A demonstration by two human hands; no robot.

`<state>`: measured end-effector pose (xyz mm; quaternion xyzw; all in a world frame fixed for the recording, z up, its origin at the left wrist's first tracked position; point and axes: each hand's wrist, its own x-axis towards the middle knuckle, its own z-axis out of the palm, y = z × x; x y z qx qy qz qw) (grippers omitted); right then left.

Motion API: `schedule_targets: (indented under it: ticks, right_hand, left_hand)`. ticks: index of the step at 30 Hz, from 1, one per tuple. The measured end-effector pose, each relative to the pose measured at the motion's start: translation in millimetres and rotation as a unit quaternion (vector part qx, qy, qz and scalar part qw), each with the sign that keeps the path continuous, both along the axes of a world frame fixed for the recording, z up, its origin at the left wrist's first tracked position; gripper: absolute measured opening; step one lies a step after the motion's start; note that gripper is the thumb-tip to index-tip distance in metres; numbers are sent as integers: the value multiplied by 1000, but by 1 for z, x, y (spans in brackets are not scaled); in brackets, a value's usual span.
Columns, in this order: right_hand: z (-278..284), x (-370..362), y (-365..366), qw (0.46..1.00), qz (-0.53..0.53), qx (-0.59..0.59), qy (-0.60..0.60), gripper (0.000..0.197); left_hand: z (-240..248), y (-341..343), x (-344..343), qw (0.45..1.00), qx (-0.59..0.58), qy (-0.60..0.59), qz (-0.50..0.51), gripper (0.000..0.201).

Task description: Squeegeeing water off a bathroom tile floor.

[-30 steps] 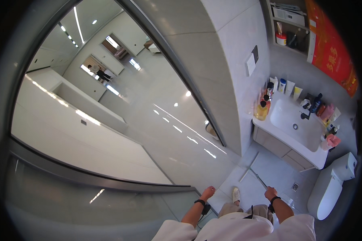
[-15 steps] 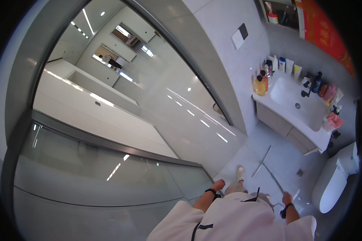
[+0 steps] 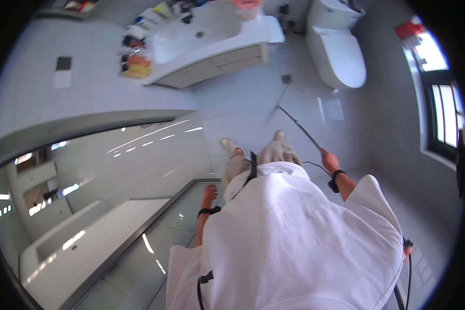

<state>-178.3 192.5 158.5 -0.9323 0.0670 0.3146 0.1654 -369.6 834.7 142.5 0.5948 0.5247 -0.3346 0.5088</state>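
My right hand (image 3: 329,160) is wrapped round the upper end of a long-handled floor squeegee (image 3: 301,127), a thin dark pole. Its narrow blade (image 3: 284,95) lies on the grey tiles, the far end close to a square floor drain (image 3: 286,79). Past my left leg, my left hand (image 3: 210,194) hangs beside the glass door panel, holding nothing, its fingers loosely bent and a little apart. Each wrist wears a black band with a small device.
Ahead stands a vanity with a white sink (image 3: 212,36), crowded with bottles and tubes. A white toilet (image 3: 341,57) is at the far right, a window (image 3: 442,108) in the right wall. Framed glass (image 3: 155,243) borders my left. A black cable hangs at my right.
My view has swung right, bringing the toilet and window fully in. The squeegee blade has moved over beside the drain. My right hand keeps its grip on the pole.
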Motion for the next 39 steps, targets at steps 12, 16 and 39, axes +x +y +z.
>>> schedule_targets:
  ticks: [12, 16, 39]
  right_hand:
    - [-105, 39, 13, 986, -150, 41, -56, 37]
    - [-93, 135, 22, 991, -24, 48, -122, 33]
    - [-16, 215, 505, 909, 417, 6, -11, 20]
  left_hand:
    - [62, -27, 94, 984, 67, -98, -132, 22]
    - [45, -22, 109, 974, 100, -179, -92, 30]
    - [-93, 37, -53, 978, 109, -81, 157, 70]
